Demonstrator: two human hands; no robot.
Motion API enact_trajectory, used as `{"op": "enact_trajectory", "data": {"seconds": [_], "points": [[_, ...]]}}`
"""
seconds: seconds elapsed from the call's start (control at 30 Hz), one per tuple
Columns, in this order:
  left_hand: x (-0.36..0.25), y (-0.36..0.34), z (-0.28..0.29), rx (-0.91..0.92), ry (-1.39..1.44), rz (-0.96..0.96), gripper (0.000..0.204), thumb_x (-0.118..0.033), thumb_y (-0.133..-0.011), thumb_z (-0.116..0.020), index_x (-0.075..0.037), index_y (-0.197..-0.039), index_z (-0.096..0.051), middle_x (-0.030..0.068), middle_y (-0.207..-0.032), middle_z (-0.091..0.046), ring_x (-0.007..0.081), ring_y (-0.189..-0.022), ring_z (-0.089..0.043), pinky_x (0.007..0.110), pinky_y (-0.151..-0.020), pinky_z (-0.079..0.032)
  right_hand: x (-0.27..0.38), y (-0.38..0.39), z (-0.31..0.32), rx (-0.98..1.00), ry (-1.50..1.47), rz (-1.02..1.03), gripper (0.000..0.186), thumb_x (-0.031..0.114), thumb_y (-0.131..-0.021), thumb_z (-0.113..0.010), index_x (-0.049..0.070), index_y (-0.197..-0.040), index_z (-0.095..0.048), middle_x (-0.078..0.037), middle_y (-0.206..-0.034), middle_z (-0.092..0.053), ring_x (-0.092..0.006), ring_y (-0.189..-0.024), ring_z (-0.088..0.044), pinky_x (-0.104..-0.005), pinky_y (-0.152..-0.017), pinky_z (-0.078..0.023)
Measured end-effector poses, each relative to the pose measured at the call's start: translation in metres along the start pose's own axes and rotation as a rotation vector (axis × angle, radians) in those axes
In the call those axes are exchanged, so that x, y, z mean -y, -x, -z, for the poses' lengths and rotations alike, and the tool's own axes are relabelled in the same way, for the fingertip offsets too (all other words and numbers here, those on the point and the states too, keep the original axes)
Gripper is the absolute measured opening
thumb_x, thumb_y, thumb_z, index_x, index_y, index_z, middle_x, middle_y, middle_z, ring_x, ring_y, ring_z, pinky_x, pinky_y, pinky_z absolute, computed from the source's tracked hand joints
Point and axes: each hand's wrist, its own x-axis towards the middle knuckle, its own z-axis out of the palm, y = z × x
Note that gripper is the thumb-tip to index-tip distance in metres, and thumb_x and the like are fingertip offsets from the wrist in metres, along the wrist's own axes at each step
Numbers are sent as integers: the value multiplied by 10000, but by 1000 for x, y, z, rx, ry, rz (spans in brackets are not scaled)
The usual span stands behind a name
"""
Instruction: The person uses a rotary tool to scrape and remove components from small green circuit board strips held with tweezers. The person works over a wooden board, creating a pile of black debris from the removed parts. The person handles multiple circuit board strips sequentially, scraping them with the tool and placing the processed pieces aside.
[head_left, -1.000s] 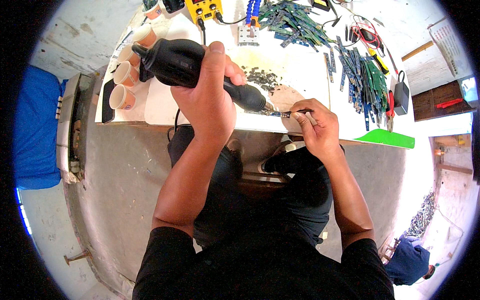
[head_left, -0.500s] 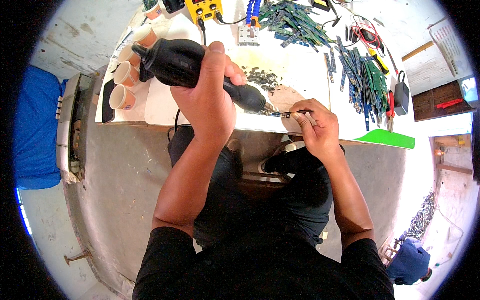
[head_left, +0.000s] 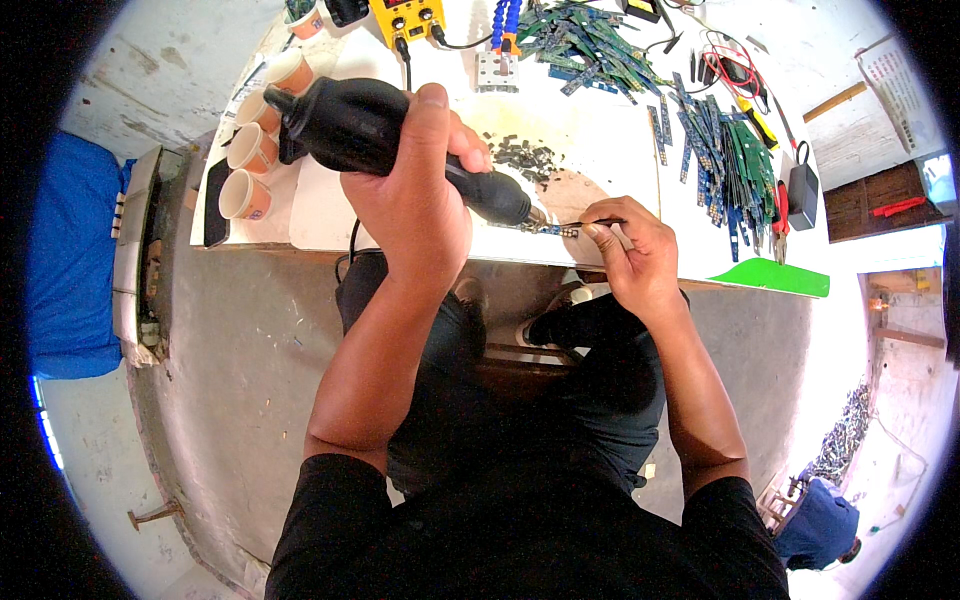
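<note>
My left hand (head_left: pixel 425 200) is closed around a black hot air gun (head_left: pixel 352 125), tilted so its metal nozzle points down to the right. Just past the nozzle, at the table's front edge, lies a narrow circuit board strip (head_left: pixel 556 230). My right hand (head_left: pixel 643 262) pinches dark tweezers (head_left: pixel 608 222), their tips at the right end of that strip. Whether the tips grip a part is too small to tell. Small black chips (head_left: pixel 526 157) lie scattered on the white table (head_left: pixel 600 130) behind the nozzle.
Green and blue board strips are heaped at the back (head_left: pixel 580 45) and right (head_left: pixel 725 160). Paper cups (head_left: pixel 252 148) line the left side. A yellow soldering station (head_left: pixel 408 20) stands behind. Red-handled pliers (head_left: pixel 781 215) lie far right. Another person (head_left: pixel 820 525) is at lower right.
The tweezers have shifted very slightly at the end of the strip. My left hand and the hot air gun stay almost in the same place.
</note>
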Motion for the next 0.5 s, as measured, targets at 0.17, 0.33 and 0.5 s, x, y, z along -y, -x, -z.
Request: {"op": "enact_trajectory", "data": {"seconds": [0.17, 0.33, 0.5], "points": [[-2, 1, -2, -46, -27, -20, 210, -59, -914, -664, -39, -727, -571, 56, -595, -578, 172, -504, -576, 328, -535, -489, -1, -7, -4, -143, 38, -14, 82, 19, -899, -659, 3, -979, -668, -152, -938, -699, -267, -820, -695, -338, -738, -542], [0, 0, -4, -40, -6, -9, 209, -78, -925, -661, -40, -748, -555, 66, -607, -574, 180, -503, -562, 333, -535, -484, -5, -17, -7, -227, 36, -183, 107, 64, -911, -684, 14, -1005, -675, -140, -933, -707, -237, -824, -693, -308, -757, -531], [3, 3, -3, -4, 37, 36, 200, -95, -933, -660, -55, -778, -539, 65, -625, -564, 179, -535, -561, 340, -553, -488, -5, 9, 7, -192, -34, -134, 80, 53, -911, -659, 14, -979, -679, -126, -929, -705, -211, -835, -684, -296, -777, -520]]}}
